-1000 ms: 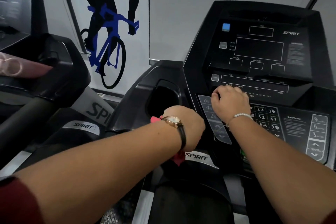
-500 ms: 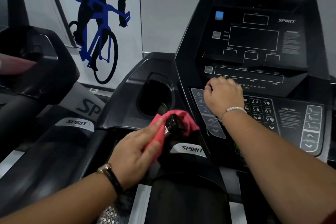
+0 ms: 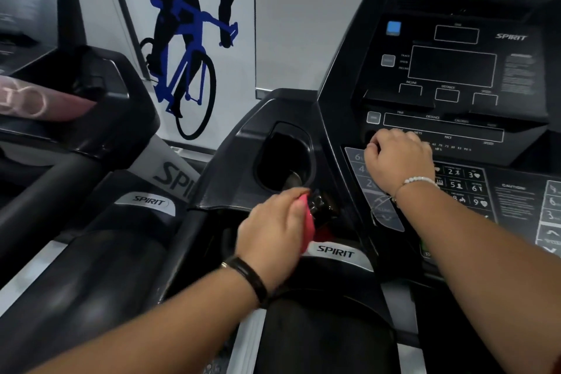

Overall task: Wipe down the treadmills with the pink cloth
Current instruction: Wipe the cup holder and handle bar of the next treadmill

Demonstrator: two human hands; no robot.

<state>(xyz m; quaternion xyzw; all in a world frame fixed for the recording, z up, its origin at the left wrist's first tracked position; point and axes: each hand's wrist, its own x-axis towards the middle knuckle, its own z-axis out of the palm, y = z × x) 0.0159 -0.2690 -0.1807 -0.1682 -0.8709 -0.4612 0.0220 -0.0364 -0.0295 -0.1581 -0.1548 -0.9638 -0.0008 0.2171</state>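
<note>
**You were wiping the handlebar end on the near treadmill (image 3: 340,118).**
Your left hand (image 3: 273,231) pinched the pink cloth (image 3: 307,222) against the dark handlebar end (image 3: 323,206), just below the cup holder (image 3: 285,155). Your right hand (image 3: 397,161) rested on the keypad (image 3: 473,188), fingers curled, nothing visible in them. The next move, I judge, called for wrapping the cloth round that end. Room was tight between the holder's rim and the console's edge, and freer toward you.

Pink cloth (image 3: 307,223), bunched and mostly hidden in my left grip (image 3: 270,231), held low against the console of the black Spirit treadmill (image 3: 282,118), second black treadmill (image 3: 100,258) just beside it, left
</note>
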